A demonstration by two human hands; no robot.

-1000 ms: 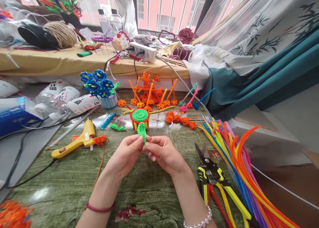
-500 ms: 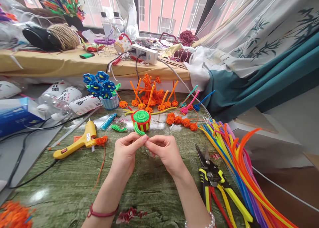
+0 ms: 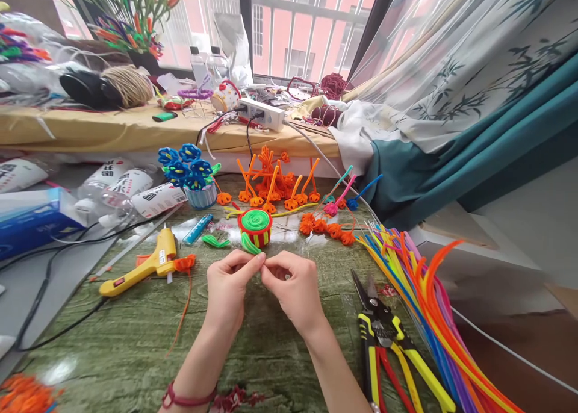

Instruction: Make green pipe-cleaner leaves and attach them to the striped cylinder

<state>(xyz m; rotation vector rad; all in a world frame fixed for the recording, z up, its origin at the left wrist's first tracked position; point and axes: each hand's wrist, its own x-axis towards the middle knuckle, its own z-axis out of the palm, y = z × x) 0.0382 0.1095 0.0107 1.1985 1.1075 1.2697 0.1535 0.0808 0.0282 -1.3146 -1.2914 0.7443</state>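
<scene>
1. The left hand (image 3: 229, 298) and the right hand (image 3: 293, 292) meet above the table (image 3: 112, 347), their fingertips (image 3: 261, 259) pressed together in a narrow pinch. Whether they hold a thin strand there is too small to tell.
2. Just beyond the fingertips sits a round pipe-cleaner drum (image 3: 255, 227), banded in red and yellow and topped with a flat green coil.
3. A green pipe-cleaner leaf (image 3: 249, 243) leans against the drum's near side, just above the hands and not touching them.
4. Left of the drum lies a second green leaf (image 3: 214, 241), near a blue tube (image 3: 197, 229).
5. Further left rests a yellow hot glue gun (image 3: 151, 265), with an orange pipe-cleaner knot (image 3: 185, 262) at its nozzle.
6. Behind the drum stand orange pipe-cleaner flowers (image 3: 271, 178) and blue flowers in a small cup (image 3: 187, 172).
7. To the right lie yellow-handled shears (image 3: 379, 335) and a long bundle of multicoloured pipe cleaners (image 3: 419, 286).
8. A red cord bracelet (image 3: 187, 396) circles the left wrist.
9. Past the table, a power strip (image 3: 261, 113) sits on a yellow-covered ledge (image 3: 112, 130) under the window.
</scene>
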